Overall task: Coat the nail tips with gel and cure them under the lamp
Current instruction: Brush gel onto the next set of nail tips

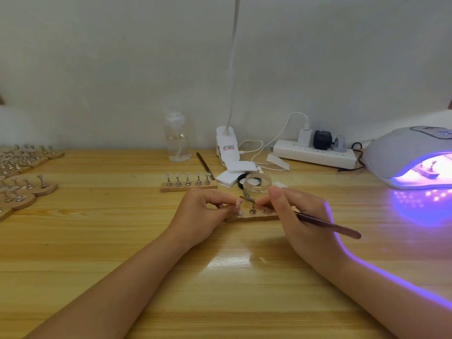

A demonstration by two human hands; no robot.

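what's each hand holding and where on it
Right hand grips a brush near its front end, handle trailing back. Left hand pinches a nail-tip stand lifted off the block; exact grip point hidden.

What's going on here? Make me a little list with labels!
left hand: pinches a nail tip stand
right hand: holds a brush
wooden holder: under both hands, on the table
gel jar: open, just behind the hands
second holder: five tips, upright
curing lamp: right side, glowing purple, a holder inside
clear bottle: by the wall
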